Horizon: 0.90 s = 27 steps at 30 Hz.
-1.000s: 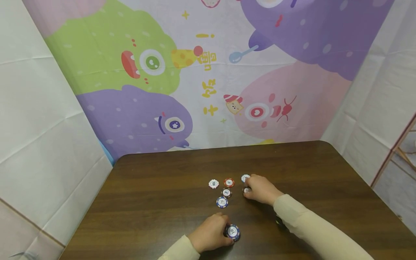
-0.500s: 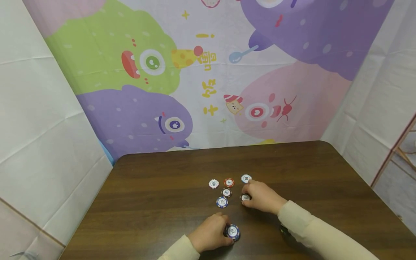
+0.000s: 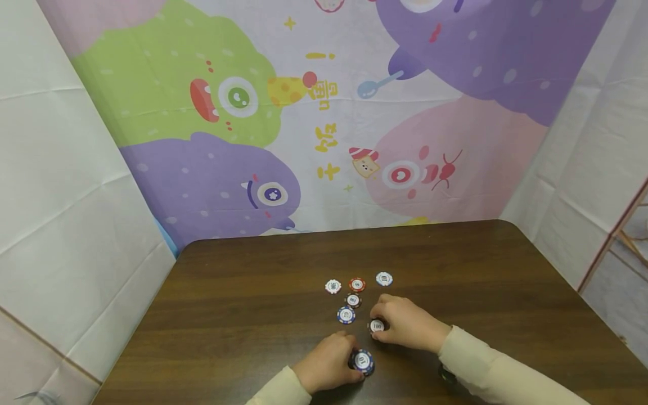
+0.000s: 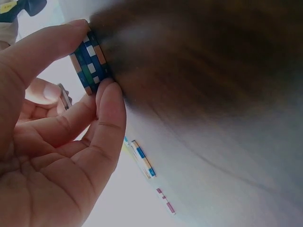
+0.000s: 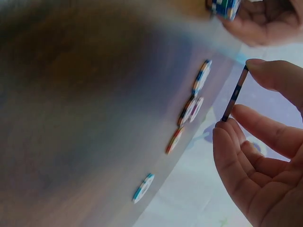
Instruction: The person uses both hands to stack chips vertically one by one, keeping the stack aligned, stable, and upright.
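My left hand (image 3: 329, 363) grips a short stack of chips (image 3: 362, 361) near the table's front, a blue one marked 10 on top; the left wrist view shows the stack's layered edge (image 4: 91, 61) between thumb and fingers. Just up and right of it, my right hand (image 3: 409, 324) pinches a single black chip (image 3: 377, 326) marked 100. In the right wrist view this chip (image 5: 235, 93) is seen edge-on between thumb and fingertips. Behind the hands lie a white chip (image 3: 332, 287), a red chip (image 3: 356, 284), another black chip (image 3: 352, 300) and a blue chip (image 3: 346, 315).
A light blue-edged chip (image 3: 384, 279) marked 10 lies farther back, right of the red one. The brown table (image 3: 243, 292) ends at a cartoon-printed cloth (image 3: 324, 214). White cloths (image 3: 66, 169) hang at both sides.
My right hand has drawn the black chip toward the front, closer to the stack, leaving the light blue-edged chip fully uncovered. My left hand has stayed at the stack.
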Tool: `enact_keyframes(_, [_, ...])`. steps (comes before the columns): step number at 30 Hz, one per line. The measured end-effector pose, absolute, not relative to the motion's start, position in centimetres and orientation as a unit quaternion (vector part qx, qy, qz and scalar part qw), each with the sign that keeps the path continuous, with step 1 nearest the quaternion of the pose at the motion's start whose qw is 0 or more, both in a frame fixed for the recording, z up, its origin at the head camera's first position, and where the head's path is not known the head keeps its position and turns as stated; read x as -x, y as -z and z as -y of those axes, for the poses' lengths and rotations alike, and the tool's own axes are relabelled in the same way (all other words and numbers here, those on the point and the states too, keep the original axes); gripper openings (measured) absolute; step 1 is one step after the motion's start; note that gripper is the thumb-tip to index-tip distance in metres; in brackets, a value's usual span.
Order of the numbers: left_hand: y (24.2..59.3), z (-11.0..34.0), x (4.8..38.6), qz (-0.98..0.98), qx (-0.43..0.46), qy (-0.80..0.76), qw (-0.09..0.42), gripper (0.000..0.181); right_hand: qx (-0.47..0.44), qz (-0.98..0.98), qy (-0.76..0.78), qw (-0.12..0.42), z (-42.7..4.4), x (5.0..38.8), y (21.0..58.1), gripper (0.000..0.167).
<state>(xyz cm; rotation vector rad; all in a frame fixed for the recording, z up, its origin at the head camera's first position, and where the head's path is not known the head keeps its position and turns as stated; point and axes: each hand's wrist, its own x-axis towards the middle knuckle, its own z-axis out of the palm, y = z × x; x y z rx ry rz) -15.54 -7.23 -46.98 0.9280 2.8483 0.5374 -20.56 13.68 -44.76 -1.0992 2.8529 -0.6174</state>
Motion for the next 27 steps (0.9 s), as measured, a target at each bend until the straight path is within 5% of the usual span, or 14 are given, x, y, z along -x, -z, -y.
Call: enact_keyframes(27, [46.9, 7.3, 15.5, -0.933, -0.307, -0.182, 0.038, 0.031, 0.417, -0.888, 0.192, 0.029, -12.1, 17.1, 45.2, 0.02])
